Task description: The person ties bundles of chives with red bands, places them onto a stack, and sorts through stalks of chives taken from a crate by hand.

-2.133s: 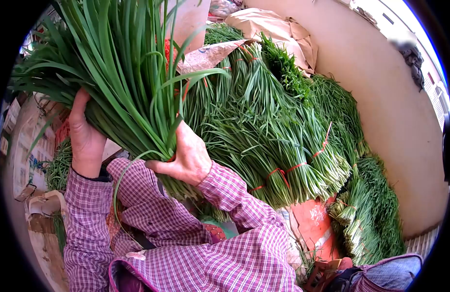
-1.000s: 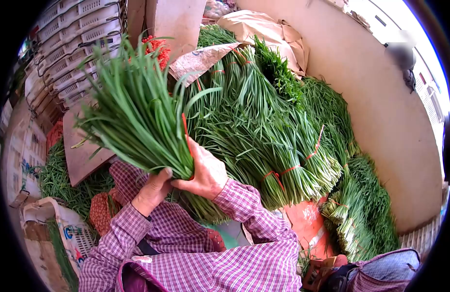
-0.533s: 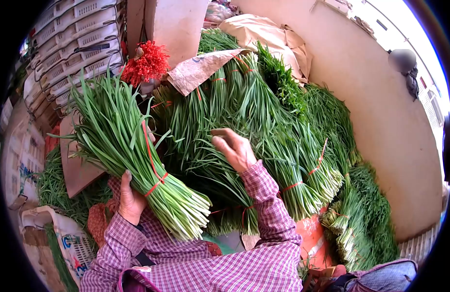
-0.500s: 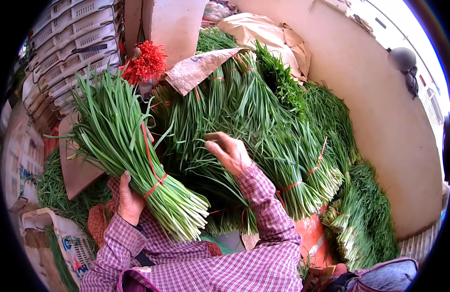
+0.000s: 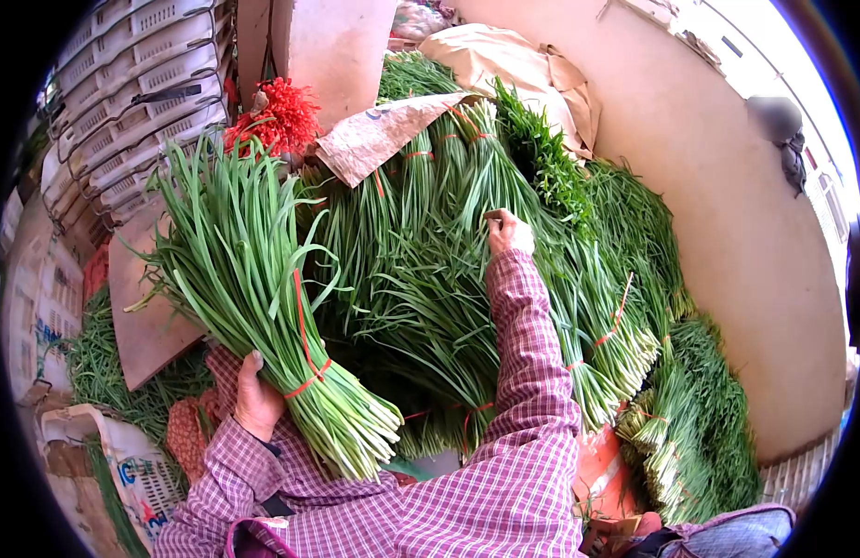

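My left hand is closed around the lower part of a bunch of garlic chives, thumb on top and the other fingers hidden underneath. A red tie circles the bunch near its pale stem ends, with a loose end trailing up the leaves. Over the big pile of tied chives, my right hand reaches forward. Its fingers are curled in among the leaves near an upper bunch; what they hold, if anything, is too small to make out.
Red ties hang in a cluster beside a pillar. White crates are stacked at the left; another crate stands lower down. A brown paper sheet lies across the pile. More chives lie along the wall.
My right hand has moved forward and right over the pile, its fingers now curled in. The held bunch has shifted slightly right and turned a little more upright.
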### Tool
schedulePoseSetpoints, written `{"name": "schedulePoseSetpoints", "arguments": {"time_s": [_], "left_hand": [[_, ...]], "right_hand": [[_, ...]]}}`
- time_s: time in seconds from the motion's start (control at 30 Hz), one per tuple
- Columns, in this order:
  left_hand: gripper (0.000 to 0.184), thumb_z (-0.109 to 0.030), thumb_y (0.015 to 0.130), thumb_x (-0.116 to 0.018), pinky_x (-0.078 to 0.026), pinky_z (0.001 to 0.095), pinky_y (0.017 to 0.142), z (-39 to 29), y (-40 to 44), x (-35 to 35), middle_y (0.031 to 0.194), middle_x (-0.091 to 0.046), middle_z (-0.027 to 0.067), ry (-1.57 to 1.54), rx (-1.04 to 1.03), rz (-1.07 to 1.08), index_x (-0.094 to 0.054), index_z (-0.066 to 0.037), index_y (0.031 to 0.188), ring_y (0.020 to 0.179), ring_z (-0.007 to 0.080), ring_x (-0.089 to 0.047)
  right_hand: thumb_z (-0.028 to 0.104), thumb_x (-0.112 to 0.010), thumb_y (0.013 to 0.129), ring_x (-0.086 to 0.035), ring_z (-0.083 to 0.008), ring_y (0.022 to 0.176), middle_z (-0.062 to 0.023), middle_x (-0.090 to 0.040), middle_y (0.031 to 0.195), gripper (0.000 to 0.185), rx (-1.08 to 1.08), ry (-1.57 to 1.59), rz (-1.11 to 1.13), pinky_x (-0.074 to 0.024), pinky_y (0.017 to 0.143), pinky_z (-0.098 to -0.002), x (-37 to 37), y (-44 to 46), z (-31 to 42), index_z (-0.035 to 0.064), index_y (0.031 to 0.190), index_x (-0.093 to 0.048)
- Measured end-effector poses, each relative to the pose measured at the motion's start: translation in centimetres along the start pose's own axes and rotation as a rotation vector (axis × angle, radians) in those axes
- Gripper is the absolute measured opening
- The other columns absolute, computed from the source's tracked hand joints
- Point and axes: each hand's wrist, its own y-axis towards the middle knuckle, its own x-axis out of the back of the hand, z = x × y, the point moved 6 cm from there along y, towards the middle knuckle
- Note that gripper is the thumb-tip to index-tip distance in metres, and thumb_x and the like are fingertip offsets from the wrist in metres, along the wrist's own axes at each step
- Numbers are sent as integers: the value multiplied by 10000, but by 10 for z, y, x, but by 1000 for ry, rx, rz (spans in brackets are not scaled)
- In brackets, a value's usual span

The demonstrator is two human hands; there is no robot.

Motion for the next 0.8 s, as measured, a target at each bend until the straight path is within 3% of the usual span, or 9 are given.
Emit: {"name": "schedulePoseSetpoints", "arguments": {"time_s": [0.1,0.2,0.4,0.47,0.63,0.8], "left_hand": [[737,-389,750,-740,-417,487,1023,1,0,6,1283,-530,126,9,-31,-35,-434,-45,1326,1160,326,-525],[737,-365,740,-749,-421,484,1020,-2,-2,2,1282,-531,130,7,-35,-58,-436,-42,1323,1161,323,-524],[746,-383,727,-765,-431,471,1011,-3,0,1,1253,-546,118,17,-36,-87,-448,-41,1310,1151,306,-529],[755,-390,716,-778,-433,454,1012,-2,1,3,1242,-552,105,18,-45,-125,-455,-44,1305,1147,289,-528],[748,-377,708,-787,-426,435,1018,3,1,7,1242,-554,93,-3,-16,-117,-466,-45,1296,1141,272,-527],[734,-366,709,-788,-424,424,1015,4,-1,16,1236,-557,85,12,-24,-132,-471,-48,1290,1132,263,-528]], "right_hand": [[414,-665,826,-654,-232,942,-47,-692,1006,262,-30,-204,-8,-499,843,-377,-20,19,-5,229,1009,-699],[425,-674,812,-639,-238,993,-59,-674,1044,309,-82,-351,-6,-486,867,-398,-27,25,-4,195,1018,-683],[406,-650,822,-632,-251,1013,-77,-673,1052,294,-68,-319,-27,-479,880,-406,-36,28,-10,179,1007,-680],[367,-611,850,-621,-232,1011,-56,-667,1053,254,-122,-187,57,-473,890,-391,-33,23,-10,175,1008,-663],[412,-661,819,-645,-226,981,-40,-693,1015,274,-95,-181,-63,-484,865,-385,-42,28,-25,195,982,-705],[375,-677,811,-645,-224,964,-37,-687,1022,240,-100,-306,-94,-488,849,-378,-48,30,-16,188,959,-697]]}}
